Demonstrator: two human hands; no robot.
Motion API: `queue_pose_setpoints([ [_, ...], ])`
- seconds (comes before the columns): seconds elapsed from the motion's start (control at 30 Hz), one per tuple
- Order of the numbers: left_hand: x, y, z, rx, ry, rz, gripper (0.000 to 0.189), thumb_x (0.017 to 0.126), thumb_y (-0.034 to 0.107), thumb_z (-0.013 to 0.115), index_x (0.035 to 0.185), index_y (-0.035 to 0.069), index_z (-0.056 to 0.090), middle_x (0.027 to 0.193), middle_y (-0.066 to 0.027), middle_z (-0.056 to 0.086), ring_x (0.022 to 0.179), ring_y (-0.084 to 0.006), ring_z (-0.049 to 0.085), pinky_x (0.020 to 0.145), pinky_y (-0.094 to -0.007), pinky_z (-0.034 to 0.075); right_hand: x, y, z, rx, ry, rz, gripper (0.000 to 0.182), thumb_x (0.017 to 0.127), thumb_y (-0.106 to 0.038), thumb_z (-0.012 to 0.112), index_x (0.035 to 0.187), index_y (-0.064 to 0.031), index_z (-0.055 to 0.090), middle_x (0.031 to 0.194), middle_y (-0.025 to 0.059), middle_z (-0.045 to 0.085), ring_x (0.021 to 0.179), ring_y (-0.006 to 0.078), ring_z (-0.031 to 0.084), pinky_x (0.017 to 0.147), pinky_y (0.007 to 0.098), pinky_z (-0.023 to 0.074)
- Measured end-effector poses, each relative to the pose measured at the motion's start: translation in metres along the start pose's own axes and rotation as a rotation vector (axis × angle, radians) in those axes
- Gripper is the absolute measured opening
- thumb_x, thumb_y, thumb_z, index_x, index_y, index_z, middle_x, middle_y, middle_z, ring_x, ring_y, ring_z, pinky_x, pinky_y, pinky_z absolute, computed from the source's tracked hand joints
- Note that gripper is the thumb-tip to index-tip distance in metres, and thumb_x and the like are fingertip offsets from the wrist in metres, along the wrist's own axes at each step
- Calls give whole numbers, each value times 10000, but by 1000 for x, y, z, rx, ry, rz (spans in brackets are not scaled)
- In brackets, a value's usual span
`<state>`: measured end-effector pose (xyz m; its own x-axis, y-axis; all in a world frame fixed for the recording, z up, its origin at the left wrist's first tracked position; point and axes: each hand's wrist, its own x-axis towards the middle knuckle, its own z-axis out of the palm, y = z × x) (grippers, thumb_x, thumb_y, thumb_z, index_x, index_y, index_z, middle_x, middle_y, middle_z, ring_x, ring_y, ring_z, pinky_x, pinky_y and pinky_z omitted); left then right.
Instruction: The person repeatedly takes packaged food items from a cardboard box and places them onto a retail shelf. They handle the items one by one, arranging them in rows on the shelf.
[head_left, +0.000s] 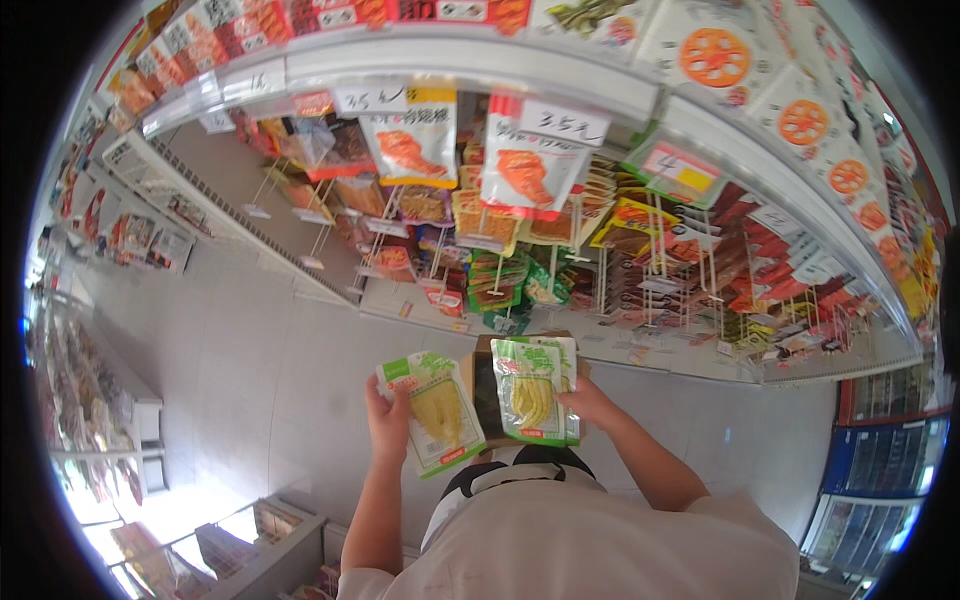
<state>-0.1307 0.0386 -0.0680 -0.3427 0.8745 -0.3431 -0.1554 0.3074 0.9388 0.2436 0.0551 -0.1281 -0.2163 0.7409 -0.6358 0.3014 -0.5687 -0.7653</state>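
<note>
My left hand (388, 415) grips the left edge of a green-and-white vacuum food pouch (437, 412) with a pale yellow filling. In my right hand (589, 403) are at least two overlapping pouches of similar design, the front one (529, 390) showing yellow strips through its window. The two hands are apart, both in front of my waist. Beneath the right-hand pouches, a cardboard box (480, 420) is partly hidden; its contents cannot be made out.
Ahead, a curved-looking store rack holds hanging snack packets (409, 142) on metal hooks, with a white shelf edge (465, 60) above. Grey tiled floor (262, 360) lies to the left. More shelving (97, 442) stands at the far left, and blue crates (874, 461) are at the right.
</note>
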Motion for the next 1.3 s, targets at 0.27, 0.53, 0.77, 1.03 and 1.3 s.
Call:
queue_pose_setpoints([
  [0.27, 9, 24, 43, 298, -269, 182, 456, 1042, 41, 526, 1498, 34, 530, 1152, -80, 721, 1042, -132, 641, 940, -274, 505, -105, -74, -17, 242, -1, -207, 415, 977, -70, 668, 1386, -36, 603, 1321, 82, 670, 1163, 182, 635, 994, 385, 523],
  [0.53, -7, 53, 132, 99, -510, 72, 314, 1047, 123, 519, 1274, -3, 697, 1200, -78, 727, 1107, -151, 649, 996, -300, 484, -146, -93, -59, 278, 85, -383, 389, 988, -73, 665, 1369, -36, 599, 1263, 63, 690, 1105, 155, 652, 965, 368, 537],
  [0.77, -55, 44, 201, -268, -624, -113, 351, 1077, 302, 587, 1258, 15, 675, 1199, -68, 726, 1083, -145, 663, 960, -326, 508, -148, -69, -52, 723, 267, -276, 355, 1016, -117, 653, 1356, -28, 600, 1254, 83, 687, 1129, 167, 640, 971, 378, 536],
  [1.03, -79, 88, 244, -90, -308, 212, 364, 1021, 60, 626, 1377, 15, 566, 1242, -78, 688, 1044, -123, 641, 911, -279, 505, -148, -33, -109, 848, 413, -356, 366, 1028, -214, 669, 1346, -47, 602, 1243, 67, 693, 1135, 170, 654, 969, 367, 526],
  [1.3, -93, 101, 248, 25, -335, 400, 574, 1025, -38, 498, 1586, 42, 408, 1387, -113, 597, 1177, -159, 572, 1040, -292, 441, -175, -42, -185, 910, 246, -454, 404, 1013, -210, 680, 1371, -47, 590, 1283, 72, 692, 1149, 177, 663, 978, 371, 529],
])
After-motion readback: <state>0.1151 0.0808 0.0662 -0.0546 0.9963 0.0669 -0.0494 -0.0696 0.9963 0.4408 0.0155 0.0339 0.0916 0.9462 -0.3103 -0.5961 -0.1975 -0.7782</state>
